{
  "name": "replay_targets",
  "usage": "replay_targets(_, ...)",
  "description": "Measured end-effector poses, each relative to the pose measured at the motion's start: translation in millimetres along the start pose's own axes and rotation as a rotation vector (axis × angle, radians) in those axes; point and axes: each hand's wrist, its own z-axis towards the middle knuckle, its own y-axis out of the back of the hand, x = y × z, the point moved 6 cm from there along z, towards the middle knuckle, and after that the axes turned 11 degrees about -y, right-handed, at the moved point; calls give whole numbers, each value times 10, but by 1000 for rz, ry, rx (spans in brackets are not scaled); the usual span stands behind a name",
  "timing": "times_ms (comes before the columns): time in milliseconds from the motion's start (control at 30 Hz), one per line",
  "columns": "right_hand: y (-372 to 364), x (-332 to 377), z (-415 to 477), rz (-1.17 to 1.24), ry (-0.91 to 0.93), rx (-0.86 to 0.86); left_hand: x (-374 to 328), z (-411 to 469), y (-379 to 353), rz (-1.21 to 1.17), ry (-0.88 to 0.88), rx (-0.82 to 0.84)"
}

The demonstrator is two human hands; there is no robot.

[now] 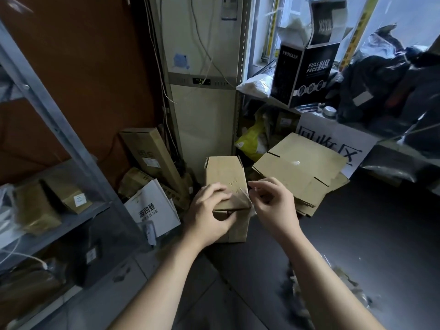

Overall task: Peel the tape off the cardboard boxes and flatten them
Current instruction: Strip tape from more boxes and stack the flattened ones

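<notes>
Above dark floor [362, 236], left hand [209, 211] fingers curled around cardboard box [226, 173], right hand [273, 206] fingers pinching clear tape [244, 193]

Floor [357, 246]: dark, is bearing these.
Cardboard box [226, 177]: is standing upright, centre.
Flattened cardboard [300, 167]: is lying stacked at two o'clock from it.
White bag [152, 208]: is leaning at nine o'clock.

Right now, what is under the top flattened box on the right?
More flattened cardboard, layered edges showing beneath the top flattened box. The sheet count and anything underneath are hidden.
</notes>
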Motion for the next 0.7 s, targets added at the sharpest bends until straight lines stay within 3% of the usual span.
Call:
replay_targets(300,-53,5,28,-36,-14,-29,18,46,-45,13,16,2)
replay_targets(533,-100,-182,34,-224,-197,-56,40,38,-55,-21,5,-39)
replay_targets(700,-117,-216,46,-245,-224,-44,8,40,-73,-23,-4,-41)
